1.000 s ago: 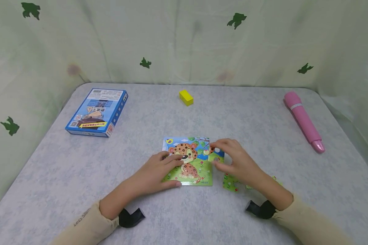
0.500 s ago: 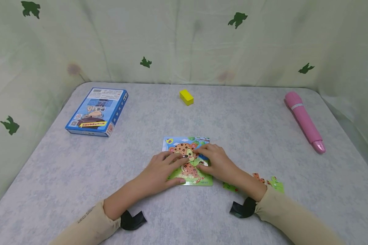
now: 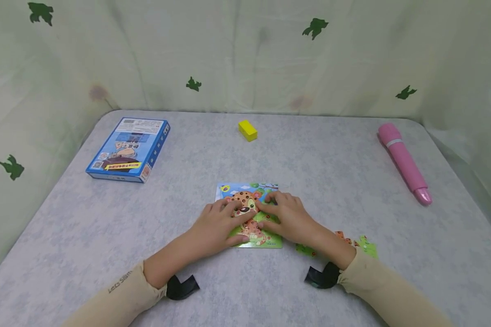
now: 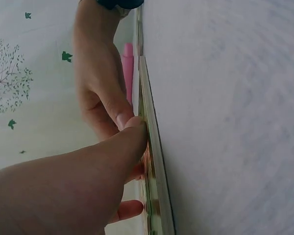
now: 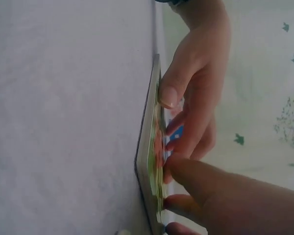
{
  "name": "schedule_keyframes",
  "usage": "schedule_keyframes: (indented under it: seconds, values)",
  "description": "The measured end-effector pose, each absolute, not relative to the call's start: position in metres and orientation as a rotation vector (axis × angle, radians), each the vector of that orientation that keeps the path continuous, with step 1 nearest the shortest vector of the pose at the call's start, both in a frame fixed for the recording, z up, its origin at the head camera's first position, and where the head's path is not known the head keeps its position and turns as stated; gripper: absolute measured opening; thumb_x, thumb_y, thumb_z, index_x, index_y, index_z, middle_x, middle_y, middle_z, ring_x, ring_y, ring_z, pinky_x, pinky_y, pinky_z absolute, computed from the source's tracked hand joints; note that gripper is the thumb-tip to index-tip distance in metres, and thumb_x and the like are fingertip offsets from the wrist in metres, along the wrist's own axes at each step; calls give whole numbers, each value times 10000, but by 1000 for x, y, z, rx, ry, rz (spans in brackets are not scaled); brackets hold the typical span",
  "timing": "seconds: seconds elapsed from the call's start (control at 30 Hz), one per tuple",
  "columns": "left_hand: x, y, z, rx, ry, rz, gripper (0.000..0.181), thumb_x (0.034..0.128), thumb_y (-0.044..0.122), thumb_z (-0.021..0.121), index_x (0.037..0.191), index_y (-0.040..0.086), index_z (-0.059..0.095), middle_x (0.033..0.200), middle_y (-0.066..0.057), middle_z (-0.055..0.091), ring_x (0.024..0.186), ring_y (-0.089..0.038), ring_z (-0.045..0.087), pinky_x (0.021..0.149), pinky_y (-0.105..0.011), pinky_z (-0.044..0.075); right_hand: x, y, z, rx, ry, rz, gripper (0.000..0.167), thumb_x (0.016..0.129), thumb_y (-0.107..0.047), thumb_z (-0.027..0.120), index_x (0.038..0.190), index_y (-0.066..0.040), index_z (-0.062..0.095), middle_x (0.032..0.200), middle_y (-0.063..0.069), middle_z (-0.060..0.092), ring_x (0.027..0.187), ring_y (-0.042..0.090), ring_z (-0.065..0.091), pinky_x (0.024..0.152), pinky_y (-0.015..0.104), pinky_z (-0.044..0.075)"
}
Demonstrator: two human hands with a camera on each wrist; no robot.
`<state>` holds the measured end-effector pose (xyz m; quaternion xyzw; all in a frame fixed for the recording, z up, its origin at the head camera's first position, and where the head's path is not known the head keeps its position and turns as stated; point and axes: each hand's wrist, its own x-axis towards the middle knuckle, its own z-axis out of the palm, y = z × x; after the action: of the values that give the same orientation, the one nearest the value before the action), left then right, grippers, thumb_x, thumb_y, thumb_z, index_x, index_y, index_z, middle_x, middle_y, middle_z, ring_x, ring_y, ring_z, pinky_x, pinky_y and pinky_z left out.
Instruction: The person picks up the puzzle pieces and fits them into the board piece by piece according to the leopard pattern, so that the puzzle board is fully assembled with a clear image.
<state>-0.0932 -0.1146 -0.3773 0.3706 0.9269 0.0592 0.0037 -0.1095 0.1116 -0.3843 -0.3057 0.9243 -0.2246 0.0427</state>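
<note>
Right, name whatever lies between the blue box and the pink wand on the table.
In the head view, a yellow block lies between the blue box and the pink wand, touching neither.

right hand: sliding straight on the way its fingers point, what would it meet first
Probably the left hand, just ahead on the puzzle board, though depth between them is hard to judge.

puzzle [image 3: 251, 230]: partly covered | loose pieces [image 3: 367, 246]: partly hidden | sleeves [image 3: 393, 288]: cut off
</note>
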Motion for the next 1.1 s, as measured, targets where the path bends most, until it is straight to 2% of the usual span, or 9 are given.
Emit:
schedule_keyframes:
  seconds: [0.17,0.4,0.57,0.77,0.97,1.1]
  values:
    - [-94,-119,-381,1155,2894,221,605,842,539,510,1371,267,398,1280,-69,398,1174,-365,353,859,-516,347,-107,121,-382,-887,2684,-847,614,839,-408,604,1367,-171,403,1298,40,357,1191,259,318,963,488,232]
    - [-91,-133,-381,1176,2922,290,710,828,512,556,1384,114,360,1326,-122,394,1186,-301,373,952,-447,320,-93,141,-367,-818,2653,-1121,621,841,-362,617,1365,-153,355,1368,37,294,1250,223,279,945,480,322]
    - [-85,-146,-378,1069,2949,407,758,818,492,585,1394,74,323,1362,-129,355,1216,-266,346,972,-415,312,-75,160,-361,-833,2751,-1172,666,809,-306,672,1358,-132,338,1357,55,305,1232,208,295,917,468,357]
    - [-80,-163,-384,937,2927,493,790,812,534,565,1398,73,304,1373,-125,338,1243,-264,324,983,-399,307,-59,179,-365,-849,2841,-1137,752,718,-212,765,1333,-75,355,1320,66,351,1181,205,347,889,441,386]
    - [-85,-174,-390,918,2905,579,772,797,543,580,1379,88,354,1346,-101,379,1227,-261,344,982,-410,302,-55,189,-377,-780,2791,-1086,791,701,-302,765,1340,-83,352,1278,41,385,1045,158,432,823,384,428]
    - [-89,-178,-392,950,2893,600,754,790,562,573,1363,106,393,1327,-79,404,1211,-260,360,974,-433,301,-56,194,-385,-765,2773,-1020,809,686,-387,753,1337,-93,372,1251,14,426,1022,138,455,830,373,424]
